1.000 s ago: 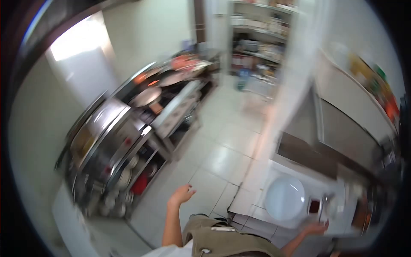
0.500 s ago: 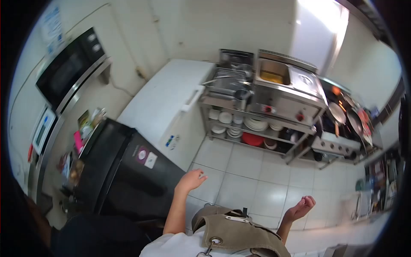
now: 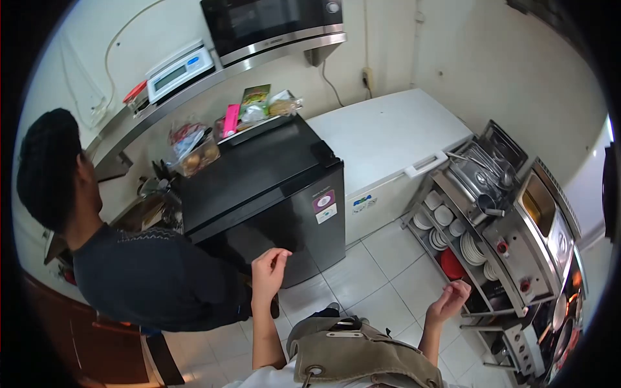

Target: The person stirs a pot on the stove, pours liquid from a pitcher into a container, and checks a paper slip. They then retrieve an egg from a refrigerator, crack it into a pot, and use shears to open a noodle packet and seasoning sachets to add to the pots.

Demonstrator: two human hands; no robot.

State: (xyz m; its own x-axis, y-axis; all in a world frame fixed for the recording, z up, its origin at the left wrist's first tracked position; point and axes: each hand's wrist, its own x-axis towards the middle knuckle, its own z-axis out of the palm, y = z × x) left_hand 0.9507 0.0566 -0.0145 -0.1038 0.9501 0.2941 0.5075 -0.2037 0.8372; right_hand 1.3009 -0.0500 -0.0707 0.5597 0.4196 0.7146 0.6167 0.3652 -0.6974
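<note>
At the left edge we see a co-worker in a dark shirt (image 3: 162, 271), turned away from us. Above, in the upper left, a white scale (image 3: 178, 74) sits on a wall shelf beside a red-topped container (image 3: 134, 94). Left of the centre stands our nearest thing, a black fridge (image 3: 259, 181), with a clear tub (image 3: 199, 160) and a pink packet (image 3: 231, 121) near its back edge.

In front of the fridge door, low and just left of centre, we hold our left hand (image 3: 268, 268) in the air, its fingers released and loosely bent. A microwave (image 3: 275, 22) is mounted at top centre. Right of the fridge, a white chest freezer (image 3: 388, 136) reaches toward the wall corner.

Below, at bottom centre, we wear an olive apron (image 3: 362, 359). Lower right, our right hand (image 3: 449, 301) hangs free, fingers slack and curled, in front of a steel rack (image 3: 456, 205) holding stacked white plates (image 3: 472, 249). Beyond it are a fryer (image 3: 517, 265) and, at the lower right edge, a stove (image 3: 521, 349) with pans (image 3: 560, 312).
</note>
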